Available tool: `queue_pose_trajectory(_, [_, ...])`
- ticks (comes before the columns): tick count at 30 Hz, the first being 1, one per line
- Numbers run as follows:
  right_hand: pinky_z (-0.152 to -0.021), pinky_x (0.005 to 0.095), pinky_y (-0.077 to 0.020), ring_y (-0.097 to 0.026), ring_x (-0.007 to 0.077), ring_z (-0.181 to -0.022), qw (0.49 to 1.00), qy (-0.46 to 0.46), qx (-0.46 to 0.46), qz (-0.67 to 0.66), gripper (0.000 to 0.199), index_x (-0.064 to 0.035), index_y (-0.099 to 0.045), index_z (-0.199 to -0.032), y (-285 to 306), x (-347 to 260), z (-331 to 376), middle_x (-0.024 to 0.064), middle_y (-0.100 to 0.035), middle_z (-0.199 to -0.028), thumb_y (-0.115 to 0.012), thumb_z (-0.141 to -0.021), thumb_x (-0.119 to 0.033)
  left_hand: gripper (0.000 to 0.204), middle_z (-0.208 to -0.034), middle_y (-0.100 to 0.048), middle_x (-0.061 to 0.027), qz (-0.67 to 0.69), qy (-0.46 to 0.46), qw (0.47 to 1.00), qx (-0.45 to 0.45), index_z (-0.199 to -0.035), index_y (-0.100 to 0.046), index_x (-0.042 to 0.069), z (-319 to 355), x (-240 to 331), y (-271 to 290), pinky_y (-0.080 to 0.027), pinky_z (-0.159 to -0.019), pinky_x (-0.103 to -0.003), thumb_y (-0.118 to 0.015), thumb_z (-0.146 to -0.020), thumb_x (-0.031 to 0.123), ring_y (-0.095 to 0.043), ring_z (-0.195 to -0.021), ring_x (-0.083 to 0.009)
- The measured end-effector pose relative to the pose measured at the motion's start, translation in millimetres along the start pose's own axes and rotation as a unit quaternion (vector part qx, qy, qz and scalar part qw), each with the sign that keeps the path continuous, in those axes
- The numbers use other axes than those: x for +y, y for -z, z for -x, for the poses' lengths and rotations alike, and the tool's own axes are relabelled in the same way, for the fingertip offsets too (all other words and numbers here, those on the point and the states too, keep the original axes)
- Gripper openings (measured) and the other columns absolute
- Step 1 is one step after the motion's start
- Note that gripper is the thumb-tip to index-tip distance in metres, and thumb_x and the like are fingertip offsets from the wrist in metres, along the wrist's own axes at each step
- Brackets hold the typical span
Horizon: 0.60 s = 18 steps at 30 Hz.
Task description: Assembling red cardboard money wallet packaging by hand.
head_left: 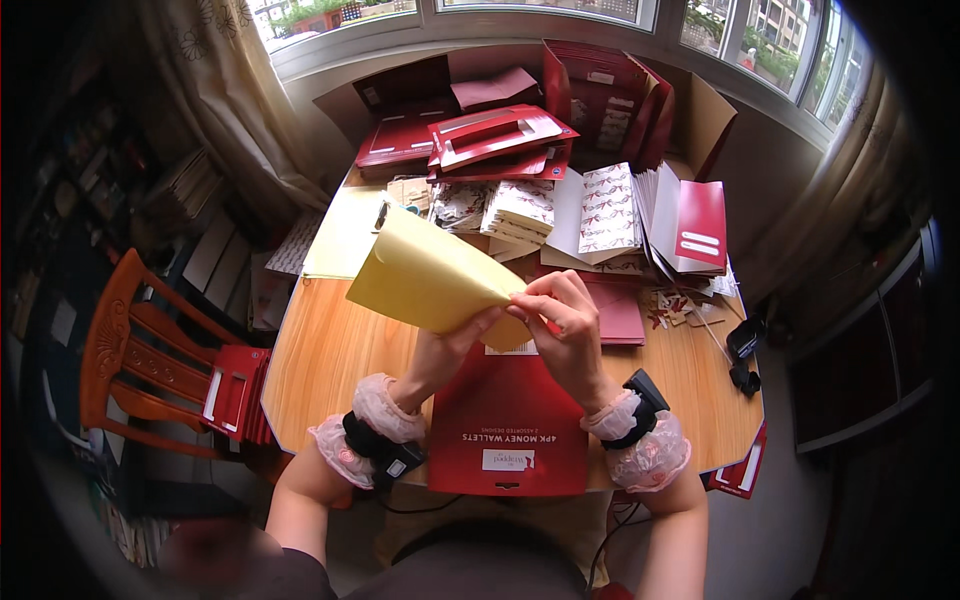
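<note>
Pinched between thumb and fingertips, one edge of a folded yellow sheet [430, 270] is held by the right hand [568, 318], while the left hand [447, 350] grips its lower edge, thumb in front and most of its fingers hidden behind. It is raised at the centre of the frame, tilted, its broad end toward the upper left. Below the hands, at the lower centre, a flat red package [515, 425] lies on the wooden table [335, 370]. Pink paper [617, 312] sits just right of the right hand. Patterned white wallets [520, 207] stand stacked above centre, with red boxes [505, 135] farther up. At the left of the frame, red packs [238, 392] rest on a carved chair [130, 345].
</note>
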State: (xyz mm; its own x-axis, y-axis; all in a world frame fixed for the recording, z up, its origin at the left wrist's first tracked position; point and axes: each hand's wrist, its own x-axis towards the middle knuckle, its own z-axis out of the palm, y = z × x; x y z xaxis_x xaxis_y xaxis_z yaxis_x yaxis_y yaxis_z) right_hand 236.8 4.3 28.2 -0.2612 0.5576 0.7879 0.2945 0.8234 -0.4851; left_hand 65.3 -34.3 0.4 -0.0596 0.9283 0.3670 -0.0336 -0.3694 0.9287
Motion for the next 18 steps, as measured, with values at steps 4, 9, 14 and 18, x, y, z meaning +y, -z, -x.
queue_pose_trajectory(4, [-0.066,0.0331,-0.0477,-0.056,0.0231,-0.077,1.000,0.021,-0.013,0.014,0.016,-0.0032,-0.070,-0.085,0.4,-1.5,-0.4,0.0061,-0.062,-0.080,-0.074,-0.071,0.005,0.020,-0.101,-0.067,-0.0047,-0.023,-0.010,1.000,-0.004,-0.110,-0.066,0.001,0.3,3.8,3.2,-0.051,-0.081,-0.028,-0.065,-0.092,0.009,-0.062,-0.092,-0.0127])
queue_pose_trajectory(9, [-0.066,0.0340,-0.0480,-0.056,0.0239,-0.078,0.999,0.031,-0.018,0.021,0.013,-0.0023,-0.069,-0.085,1.2,-1.5,0.4,0.0063,-0.061,-0.081,-0.072,-0.073,0.002,0.020,-0.097,-0.067,-0.0036,-0.036,0.009,0.999,-0.016,-0.107,-0.067,0.002,1.0,3.4,4.7,-0.050,-0.078,-0.027,-0.067,-0.090,0.013,-0.062,-0.090,-0.0121])
queue_pose_trajectory(14, [-0.067,0.0350,-0.0484,-0.055,0.0245,-0.079,0.999,0.040,-0.020,0.029,0.011,-0.0016,-0.067,-0.085,1.2,-2.4,0.9,0.0062,-0.060,-0.082,-0.071,-0.075,0.000,0.018,-0.096,-0.066,-0.0034,-0.030,0.004,0.999,-0.014,-0.105,-0.066,0.002,0.7,3.4,4.1,-0.050,-0.078,-0.027,-0.068,-0.089,0.012,-0.061,-0.089,-0.0123])
queue_pose_trajectory(18, [-0.068,0.0357,-0.0485,-0.055,0.0257,-0.080,0.999,0.038,-0.022,0.030,0.012,-0.0015,-0.066,-0.085,0.7,-2.6,0.8,0.0072,-0.060,-0.082,-0.069,-0.074,0.002,0.025,-0.104,-0.066,-0.0053,-0.030,0.012,0.999,-0.022,-0.111,-0.065,0.001,0.4,5.0,6.0,-0.050,-0.084,-0.028,-0.068,-0.089,0.012,-0.062,-0.096,-0.0130])
